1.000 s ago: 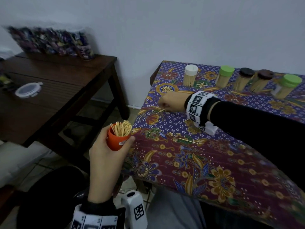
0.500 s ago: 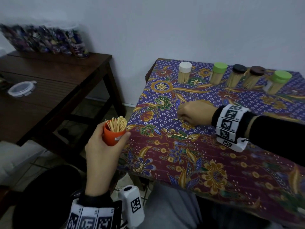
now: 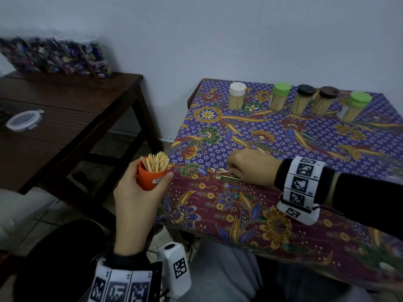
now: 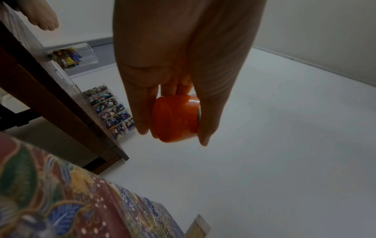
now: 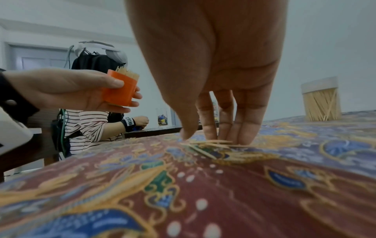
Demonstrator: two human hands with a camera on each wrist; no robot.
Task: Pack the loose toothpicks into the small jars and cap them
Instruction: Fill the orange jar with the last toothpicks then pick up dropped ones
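My left hand [image 3: 152, 177] grips an orange jar [image 3: 148, 184] crammed with upright toothpicks, held in the air just off the left edge of the patterned tablecloth [image 3: 283, 149]. The left wrist view shows my left hand [image 4: 173, 135] wrapped round the orange jar [image 4: 175, 119] from below. My right hand [image 3: 231, 173] reaches down onto a small heap of loose toothpicks [image 3: 226, 174] on the cloth. In the right wrist view my right hand [image 5: 207, 140] has thumb and straight fingers touching the toothpicks [image 5: 207, 145], which lie flat.
Several capped jars stand along the far edge, from a white-capped jar [image 3: 237, 97] to a green-capped jar [image 3: 355, 105]. A dark wooden table [image 3: 65, 127] at left carries a clear lidded tub [image 3: 24, 119]. Another seated person [image 5: 91, 125] is behind.
My right hand has come back from the far left part of the cloth toward me and settled on the toothpick heap. The left hand keeps the orange jar in about the same place.
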